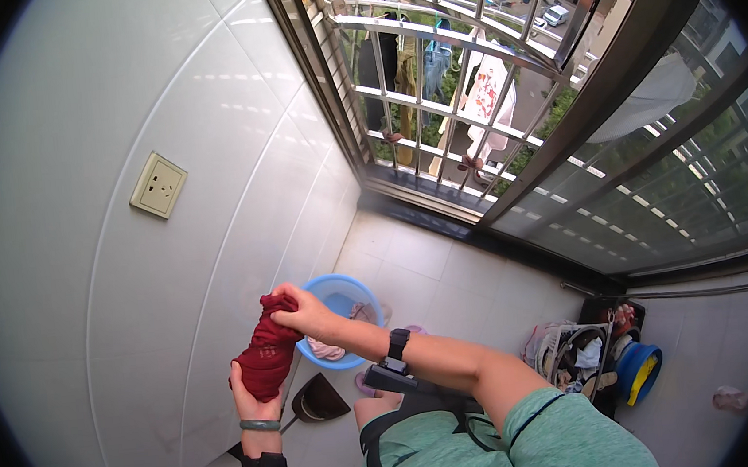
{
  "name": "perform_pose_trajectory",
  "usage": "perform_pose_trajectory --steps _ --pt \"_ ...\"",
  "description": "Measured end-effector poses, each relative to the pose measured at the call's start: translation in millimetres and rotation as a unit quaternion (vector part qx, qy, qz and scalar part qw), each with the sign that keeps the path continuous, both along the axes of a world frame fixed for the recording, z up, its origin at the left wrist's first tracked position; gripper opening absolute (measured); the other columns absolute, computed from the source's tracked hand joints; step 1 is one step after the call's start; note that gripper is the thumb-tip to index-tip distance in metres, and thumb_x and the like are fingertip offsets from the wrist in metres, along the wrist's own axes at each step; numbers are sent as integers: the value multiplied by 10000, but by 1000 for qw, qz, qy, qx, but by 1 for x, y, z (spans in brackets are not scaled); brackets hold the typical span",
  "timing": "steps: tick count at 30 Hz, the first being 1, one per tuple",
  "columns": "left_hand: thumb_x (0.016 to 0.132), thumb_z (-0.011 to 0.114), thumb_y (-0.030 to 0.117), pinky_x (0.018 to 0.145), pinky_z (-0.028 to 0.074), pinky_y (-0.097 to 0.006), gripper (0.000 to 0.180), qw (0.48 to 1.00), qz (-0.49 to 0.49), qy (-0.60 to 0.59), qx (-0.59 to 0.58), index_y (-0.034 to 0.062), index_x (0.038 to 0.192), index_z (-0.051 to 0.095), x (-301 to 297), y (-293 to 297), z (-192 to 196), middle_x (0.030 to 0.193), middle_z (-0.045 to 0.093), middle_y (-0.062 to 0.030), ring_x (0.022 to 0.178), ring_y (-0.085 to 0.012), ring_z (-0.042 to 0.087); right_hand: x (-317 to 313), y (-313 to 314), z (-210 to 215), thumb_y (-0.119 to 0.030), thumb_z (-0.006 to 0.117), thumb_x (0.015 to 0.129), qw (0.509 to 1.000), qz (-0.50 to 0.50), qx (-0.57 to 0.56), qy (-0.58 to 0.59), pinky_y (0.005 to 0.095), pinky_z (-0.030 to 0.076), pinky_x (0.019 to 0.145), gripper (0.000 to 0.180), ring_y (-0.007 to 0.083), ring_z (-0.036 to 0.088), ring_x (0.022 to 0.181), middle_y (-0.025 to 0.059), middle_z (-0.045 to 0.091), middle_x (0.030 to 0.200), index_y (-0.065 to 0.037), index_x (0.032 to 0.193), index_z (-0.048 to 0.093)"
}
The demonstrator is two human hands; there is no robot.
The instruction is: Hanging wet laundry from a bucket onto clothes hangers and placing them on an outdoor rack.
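Note:
A dark red piece of cloth (269, 356), bunched and twisted, is stretched between my two hands in front of the tiled wall. My left hand (253, 397) grips its lower end, with a bangle at the wrist. At the upper end, my right hand (304, 315) is closed around the cloth. Just beyond and partly behind my right hand, a light blue basin (370, 292) stands on the floor. Pale pink cloth (324, 351) lies in it. The exact shape of the red garment is hidden by the bunching.
A dustpan (320, 400) with a long handle sits below the basin. Rightward, a rack of mixed items (571, 350) stands beside a blue and yellow tub (641, 374). Clothes (486, 90) hang outside the barred window. A socket (159, 185) is on the left wall.

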State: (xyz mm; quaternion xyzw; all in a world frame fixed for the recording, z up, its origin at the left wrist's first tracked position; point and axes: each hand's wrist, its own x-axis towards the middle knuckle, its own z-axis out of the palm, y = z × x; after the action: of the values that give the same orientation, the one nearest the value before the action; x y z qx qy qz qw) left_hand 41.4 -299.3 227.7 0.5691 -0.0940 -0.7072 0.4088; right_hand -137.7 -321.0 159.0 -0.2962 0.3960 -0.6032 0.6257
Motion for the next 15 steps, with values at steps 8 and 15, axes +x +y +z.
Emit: perform_pose_trajectory --steps 8,15 --pt "782 513 500 713 456 -379 320 984 -124 -10 126 237 963 524 29 -15 -25 948 573 13 884 -160 545 28 31 83 -58 614 628 897 34 -325 297 377 419 740 257 296 488 905 91 514 919 -87 861 509" --pt "771 533 495 601 473 -347 314 965 -234 -62 98 183 802 549 50 -50 -15 759 578 -18 685 -174 558 46 42 94 -127 672 554 728 50 -574 371 380 380 770 207 273 486 861 64 535 876 -110 731 565"
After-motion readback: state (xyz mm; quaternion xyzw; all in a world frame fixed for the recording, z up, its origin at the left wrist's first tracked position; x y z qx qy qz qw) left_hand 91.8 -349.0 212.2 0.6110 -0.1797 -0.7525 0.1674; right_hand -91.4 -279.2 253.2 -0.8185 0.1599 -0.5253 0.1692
